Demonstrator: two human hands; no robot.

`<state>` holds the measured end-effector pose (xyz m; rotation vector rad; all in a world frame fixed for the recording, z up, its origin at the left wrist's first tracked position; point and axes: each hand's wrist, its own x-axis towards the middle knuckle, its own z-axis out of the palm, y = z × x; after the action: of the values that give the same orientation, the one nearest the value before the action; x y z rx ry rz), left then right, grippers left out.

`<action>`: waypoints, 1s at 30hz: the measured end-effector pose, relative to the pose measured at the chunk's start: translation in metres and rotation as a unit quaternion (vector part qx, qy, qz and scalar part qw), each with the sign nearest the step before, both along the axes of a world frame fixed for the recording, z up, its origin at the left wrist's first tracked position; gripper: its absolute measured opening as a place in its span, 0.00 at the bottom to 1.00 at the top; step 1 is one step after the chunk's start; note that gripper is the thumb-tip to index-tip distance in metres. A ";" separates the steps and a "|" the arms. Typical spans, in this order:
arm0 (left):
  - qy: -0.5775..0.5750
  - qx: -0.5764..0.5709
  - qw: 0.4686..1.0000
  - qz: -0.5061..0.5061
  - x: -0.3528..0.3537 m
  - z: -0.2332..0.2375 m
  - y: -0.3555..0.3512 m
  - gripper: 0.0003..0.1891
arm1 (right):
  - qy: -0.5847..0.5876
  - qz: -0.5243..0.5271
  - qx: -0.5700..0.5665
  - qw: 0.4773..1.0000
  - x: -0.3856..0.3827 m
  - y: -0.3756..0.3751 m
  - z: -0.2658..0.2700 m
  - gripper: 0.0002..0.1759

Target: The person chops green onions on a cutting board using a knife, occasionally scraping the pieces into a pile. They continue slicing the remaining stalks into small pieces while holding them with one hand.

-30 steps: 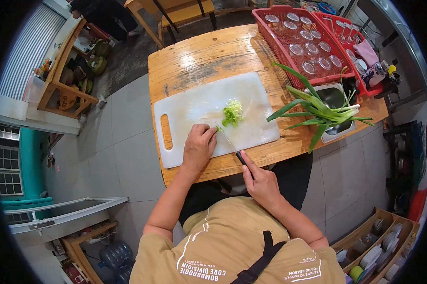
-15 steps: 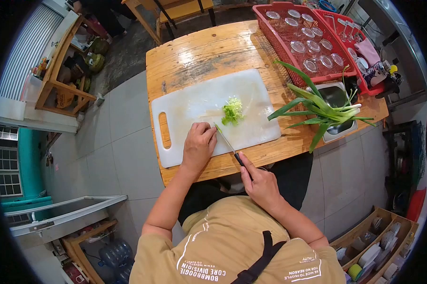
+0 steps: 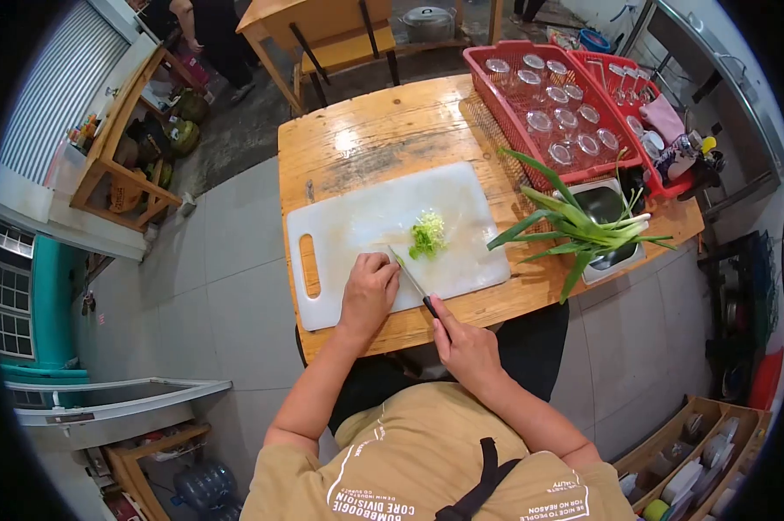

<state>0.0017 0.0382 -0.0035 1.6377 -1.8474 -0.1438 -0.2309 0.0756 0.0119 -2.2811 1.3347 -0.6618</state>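
Observation:
In the head view my right hand [image 3: 467, 349] grips the black handle of a knife [image 3: 412, 280]. Its blade points up and left over the white cutting board [image 3: 357, 217], touching or almost touching my left fingertips. My left hand [image 3: 371, 291] is closed, knuckles bent, on the board's near side. A bit of green spring onion [image 3: 398, 259] shows at its fingertips beside the blade; the rest is hidden. Just beyond the blade lies a small pile of chopped spring onion [image 3: 428, 234], pale at the far end and greener near me.
Whole spring onions [image 3: 587, 227] lie across a metal container [image 3: 602, 204] at the wooden table's [image 3: 357, 148] right. Behind them stands a red basket [image 3: 518, 122] of upturned glasses, beside another red basket [image 3: 670, 187]. A wooden chair [image 3: 340, 48] and a person [image 3: 214, 39] are beyond the table.
The view has tilted up, so the table and board sit lower and a person's arm shows at the far left. Both hands keep about the same place on the board.

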 end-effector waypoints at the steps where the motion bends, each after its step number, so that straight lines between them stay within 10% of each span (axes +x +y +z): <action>1: 0.000 -0.006 1.000 0.001 0.001 0.000 -0.002 0.08 | 0.000 0.001 -0.006 1.000 0.000 -0.002 0.000 0.28; 30: -0.062 -0.025 0.997 -0.037 0.016 -0.009 0.011 0.07 | 0.062 0.001 -0.054 0.997 -0.013 0.009 -0.012 0.29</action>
<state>0.0179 0.0490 -0.0128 1.5773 -1.9894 -0.0283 -0.2443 0.0845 0.0000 -2.4455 1.3830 -0.6153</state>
